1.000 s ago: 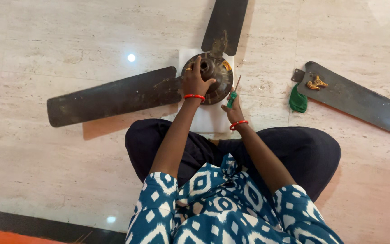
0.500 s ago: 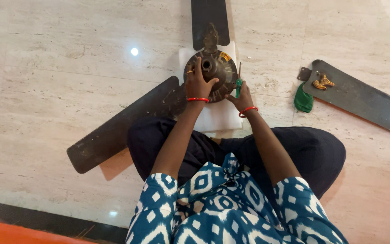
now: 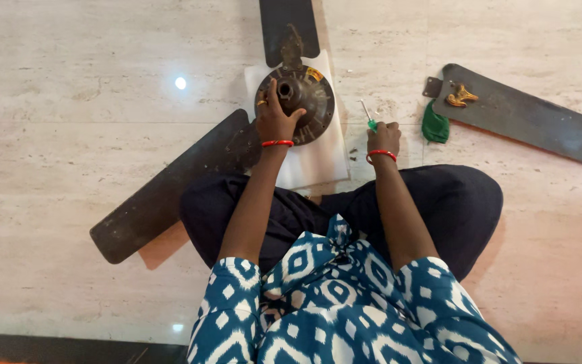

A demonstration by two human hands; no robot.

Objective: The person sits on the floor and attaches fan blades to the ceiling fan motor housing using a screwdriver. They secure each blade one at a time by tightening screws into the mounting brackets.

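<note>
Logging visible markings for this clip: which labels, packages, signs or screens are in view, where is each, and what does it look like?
Sticker label: on the upper right rim of the round dark fan motor housing, beside the left hand; small, roughly rectangular, yellow-orange with a red patch; print too small to tell.
No packages, signs or screens are in view.

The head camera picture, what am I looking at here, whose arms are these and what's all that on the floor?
The camera sits on a person's head and looks down, so the arms are their own. They sit cross-legged on a pale floor. The left hand rests on a round ceiling fan motor, which lies on a white sheet with two dark blades attached. The right hand holds a green-handled screwdriver. To the right lie a loose blade, a green cloth and a small brass-coloured part.
</note>
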